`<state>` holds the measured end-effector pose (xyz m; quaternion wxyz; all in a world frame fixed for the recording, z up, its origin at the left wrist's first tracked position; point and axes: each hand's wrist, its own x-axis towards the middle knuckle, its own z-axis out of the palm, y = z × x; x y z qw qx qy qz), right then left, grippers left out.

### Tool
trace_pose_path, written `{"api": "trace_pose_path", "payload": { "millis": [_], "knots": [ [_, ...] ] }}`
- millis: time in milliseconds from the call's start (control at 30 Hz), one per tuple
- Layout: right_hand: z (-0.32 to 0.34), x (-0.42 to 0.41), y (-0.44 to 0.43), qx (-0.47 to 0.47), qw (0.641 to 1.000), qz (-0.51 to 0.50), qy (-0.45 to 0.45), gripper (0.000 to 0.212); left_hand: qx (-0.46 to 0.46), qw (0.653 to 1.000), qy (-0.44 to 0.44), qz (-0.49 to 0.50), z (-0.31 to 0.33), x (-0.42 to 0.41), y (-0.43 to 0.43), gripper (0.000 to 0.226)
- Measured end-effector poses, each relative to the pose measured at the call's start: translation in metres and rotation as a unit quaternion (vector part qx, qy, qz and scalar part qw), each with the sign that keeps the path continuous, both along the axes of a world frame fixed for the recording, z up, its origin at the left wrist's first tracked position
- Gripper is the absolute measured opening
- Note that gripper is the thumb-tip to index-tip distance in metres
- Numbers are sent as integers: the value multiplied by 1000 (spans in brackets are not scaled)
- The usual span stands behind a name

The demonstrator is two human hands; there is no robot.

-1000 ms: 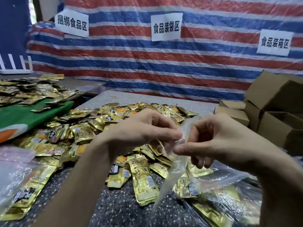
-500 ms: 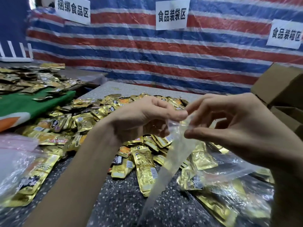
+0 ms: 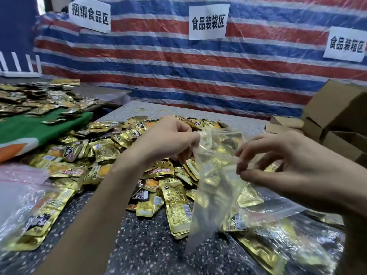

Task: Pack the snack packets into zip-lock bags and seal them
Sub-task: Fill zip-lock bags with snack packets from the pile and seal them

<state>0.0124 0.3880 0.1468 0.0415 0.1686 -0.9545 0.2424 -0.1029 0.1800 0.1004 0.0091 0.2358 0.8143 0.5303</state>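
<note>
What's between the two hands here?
The clear bag, its mouth stretched between them: the left hand and right hand each pinch its top. Seen in the head view.

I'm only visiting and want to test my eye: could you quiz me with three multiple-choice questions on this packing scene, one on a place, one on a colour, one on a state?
1. Where are the cardboard boxes? A far left; B far right; C centre.
2. The loose snack packets are mostly: A gold; B blue; C white.
3. The zip-lock bag between the left hand and right hand is: A full and sealed; B empty, held up; C lying untouched.
Answers: 1 B, they stack at the right edge. 2 A, the heap gleams gold. 3 B, both hands pinch its top, nothing inside.
</note>
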Motion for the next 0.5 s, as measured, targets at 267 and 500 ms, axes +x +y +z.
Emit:
{"api": "trace_pose_path", "payload": {
  "millis": [267,500],
  "knots": [
    [1,2,0,0,1000,17,4,13,-349,933,-65,58,-59,-53,-4,45],
    [0,-2,-3,19,1000,12,-1,13,-433,888,-148,43,-94,-55,16,86]
  ]
}}
